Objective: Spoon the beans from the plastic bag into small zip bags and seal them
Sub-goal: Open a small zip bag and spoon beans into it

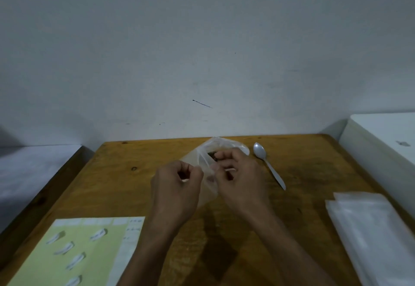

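A clear plastic bag (203, 153) with dark beans (212, 155) inside lies at the middle of the wooden table (116, 173). My left hand (177, 187) pinches the bag's left edge. My right hand (240, 173) grips its right edge, and the mouth is held apart between them. A metal spoon (268, 164) lies on the table just right of the bag, bowl towards the wall. A stack of small clear zip bags (370, 229) rests at the table's right front.
A yellow-green sheet (74, 252) with several small white pieces on it lies at the front left. A white box (386, 142) stands to the right of the table. The wall runs close behind the table's far edge.
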Action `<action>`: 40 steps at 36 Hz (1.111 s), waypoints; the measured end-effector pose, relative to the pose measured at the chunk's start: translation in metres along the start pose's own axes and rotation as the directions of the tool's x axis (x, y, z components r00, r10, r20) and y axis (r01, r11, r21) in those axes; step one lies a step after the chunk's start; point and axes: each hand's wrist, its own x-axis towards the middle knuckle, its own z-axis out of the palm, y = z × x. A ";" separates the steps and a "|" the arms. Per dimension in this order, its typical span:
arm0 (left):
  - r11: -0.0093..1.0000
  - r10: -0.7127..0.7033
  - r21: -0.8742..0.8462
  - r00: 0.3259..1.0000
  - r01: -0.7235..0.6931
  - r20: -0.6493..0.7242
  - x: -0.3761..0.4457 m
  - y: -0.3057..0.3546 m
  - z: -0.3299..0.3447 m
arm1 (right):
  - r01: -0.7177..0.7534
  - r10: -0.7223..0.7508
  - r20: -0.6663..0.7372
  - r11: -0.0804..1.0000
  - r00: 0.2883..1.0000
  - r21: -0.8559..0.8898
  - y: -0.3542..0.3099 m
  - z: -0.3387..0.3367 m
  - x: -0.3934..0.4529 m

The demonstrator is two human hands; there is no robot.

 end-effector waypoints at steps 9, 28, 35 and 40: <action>0.980 0.107 0.171 0.994 -0.105 -0.003 -0.003 0.006 -0.019 | 0.013 -0.005 0.139 0.998 0.990 -0.062 -0.006 0.005 0.004; 0.737 0.277 0.448 0.831 -0.506 0.483 0.020 -0.016 -0.053 | -0.153 0.085 0.322 0.969 0.943 0.193 -0.004 0.008 0.006; 0.799 0.392 0.291 0.822 -0.526 0.412 0.025 -0.031 -0.053 | -0.058 0.050 0.366 0.998 0.929 0.010 -0.008 0.000 0.009; 0.847 0.377 0.220 0.838 -0.485 0.396 0.027 -0.038 -0.052 | 0.027 -0.015 0.356 0.999 0.935 -0.030 -0.009 -0.004 0.012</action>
